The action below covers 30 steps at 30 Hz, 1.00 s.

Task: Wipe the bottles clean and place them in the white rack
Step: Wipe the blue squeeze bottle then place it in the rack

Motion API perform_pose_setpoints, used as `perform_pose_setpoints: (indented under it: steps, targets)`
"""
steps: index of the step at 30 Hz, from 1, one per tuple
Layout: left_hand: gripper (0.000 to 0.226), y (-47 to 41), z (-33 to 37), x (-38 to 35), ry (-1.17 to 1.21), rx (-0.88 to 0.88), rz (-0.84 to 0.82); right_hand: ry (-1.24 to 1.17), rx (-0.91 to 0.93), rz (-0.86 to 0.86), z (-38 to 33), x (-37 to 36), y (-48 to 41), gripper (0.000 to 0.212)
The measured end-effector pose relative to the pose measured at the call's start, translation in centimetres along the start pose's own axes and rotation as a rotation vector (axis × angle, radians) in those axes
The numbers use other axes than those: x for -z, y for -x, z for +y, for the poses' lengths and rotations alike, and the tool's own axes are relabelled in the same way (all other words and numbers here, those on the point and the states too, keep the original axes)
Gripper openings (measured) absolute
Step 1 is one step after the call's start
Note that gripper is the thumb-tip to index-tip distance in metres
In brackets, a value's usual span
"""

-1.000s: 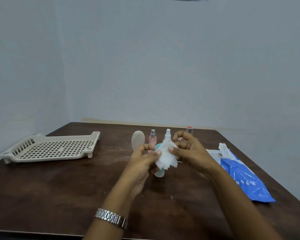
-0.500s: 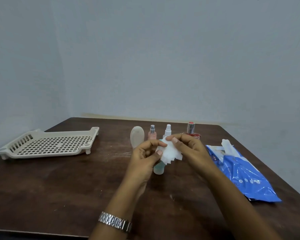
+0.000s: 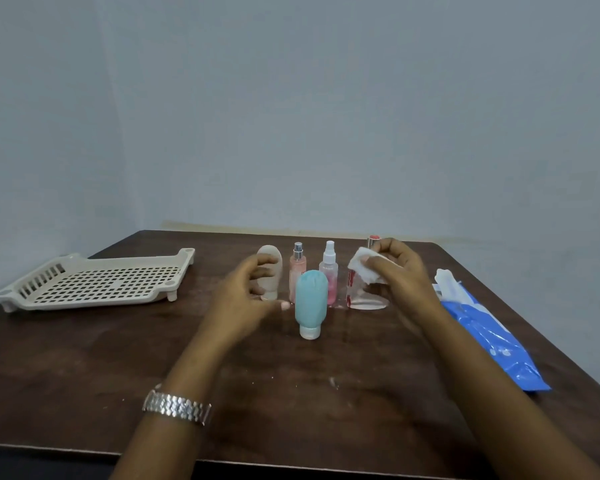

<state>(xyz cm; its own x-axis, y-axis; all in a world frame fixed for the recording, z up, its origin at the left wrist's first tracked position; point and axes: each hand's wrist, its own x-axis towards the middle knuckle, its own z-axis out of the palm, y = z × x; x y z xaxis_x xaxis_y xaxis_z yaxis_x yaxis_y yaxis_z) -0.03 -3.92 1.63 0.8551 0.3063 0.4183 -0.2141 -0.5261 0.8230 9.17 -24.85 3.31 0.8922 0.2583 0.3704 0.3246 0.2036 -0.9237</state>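
A teal squeeze bottle (image 3: 310, 301) stands cap-down in the middle of the dark wooden table (image 3: 84, 358). Behind it stand a beige squeeze bottle (image 3: 272, 263), a pink spray bottle (image 3: 297, 271), a clear spray bottle with pink liquid (image 3: 329, 275) and a clear bottle with red print and a red cap (image 3: 362, 292). My right hand (image 3: 400, 275) pinches a crumpled white wipe (image 3: 366, 268) in front of that red-capped bottle. My left hand (image 3: 246, 299) hovers with loosely curled fingers just left of the teal bottle, holding nothing. The white perforated rack (image 3: 94, 282) lies empty at the far left.
A blue pack of wipes (image 3: 489, 337) with a white sheet sticking out lies at the right edge of the table. Pale walls close in behind and to the left.
Both hands were together around the wipe above the teal bottle. Now they have parted: the right hand carried the wipe to the right, the left hand let go and moved left.
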Motion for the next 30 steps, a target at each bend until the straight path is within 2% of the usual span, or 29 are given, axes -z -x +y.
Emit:
perform_pose_setpoints:
  steps: [2, 4, 6, 8, 12, 15, 18, 25, 30]
  targets:
    - [0.083, -0.9, -1.5, 0.1, 0.042, 0.142, -0.169, -0.066, -0.055, 0.018, 0.8, 0.0, 0.1, 0.017]
    - [0.095, -1.5, -2.8, -0.6, 0.09, 0.212, -0.39, -0.1, -0.086, 0.017, 1.8, -0.3, 0.4, 0.018]
    - [0.099, -2.0, -3.5, -1.7, 0.109, 0.206, -0.545, -0.099, -0.098, 0.022, 2.4, -0.6, 0.5, 0.019]
    - [0.099, -2.3, -3.3, -2.7, 0.062, 0.183, -0.608, -0.037, -0.119, 0.03, 2.9, -0.8, 0.6, 0.015]
    - [0.096, -3.4, -3.1, -3.5, -0.028, 0.17, -0.646, 0.131, -0.152, 0.122, 4.0, -1.3, 0.9, 0.007]
    - [0.087, -3.7, -3.7, -3.4, 0.019, 0.163, -0.651, 0.188, -0.129, 0.182, 4.8, -1.8, 1.2, 0.009]
    - [0.085, -3.7, -4.0, -3.1, 0.096, 0.183, -0.631, 0.197, -0.11, 0.15, 5.3, -2.0, 1.4, 0.006]
    - [0.085, -4.0, -5.4, -3.1, 0.369, 0.294, -0.595, 0.494, 0.173, 0.052, 6.2, -3.4, 2.3, 0.025]
    - [0.07, -3.8, -5.0, -3.3, 0.465, 0.297, -0.622, 0.608, 0.298, 0.083, 6.4, -3.5, 2.2, 0.023]
